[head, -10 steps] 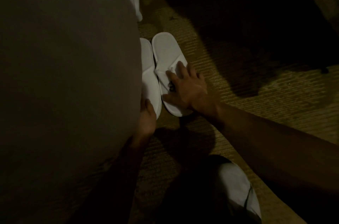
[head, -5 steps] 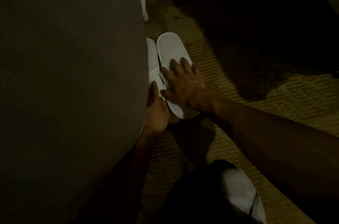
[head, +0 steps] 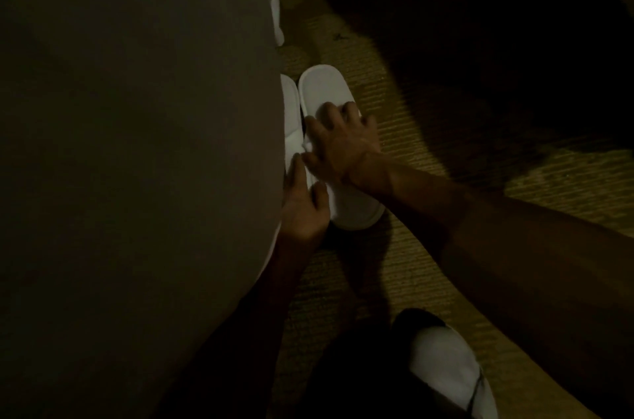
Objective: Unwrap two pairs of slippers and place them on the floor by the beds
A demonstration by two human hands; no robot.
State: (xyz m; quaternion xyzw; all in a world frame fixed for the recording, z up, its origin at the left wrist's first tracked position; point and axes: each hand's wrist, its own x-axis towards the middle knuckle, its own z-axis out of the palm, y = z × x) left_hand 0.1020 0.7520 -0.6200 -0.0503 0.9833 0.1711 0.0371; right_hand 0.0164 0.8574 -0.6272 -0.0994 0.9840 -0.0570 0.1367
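Two white slippers lie side by side on the carpet beside the bed (head: pixel 137 161). The right slipper (head: pixel 324 92) is fully in view, toe pointing away. The left slipper (head: pixel 291 116) is half hidden under the bed's edge. My right hand (head: pixel 343 144) lies flat across the middle of the right slipper, fingers spread. My left hand (head: pixel 305 206) rests on the heel end of the left slipper, fingers pressed against it and touching the right slipper's inner side. The room is dim.
The bed's cover fills the left half of the view. Patterned tan carpet (head: pixel 429 281) runs between the bed and a dark shadowed area at the upper right. A white shoe (head: pixel 446 374) on my foot is at the bottom right.
My left hand has slid forward along the left slipper. My right hand has shifted up the right slipper toward the toe. The slippers stay side by side.
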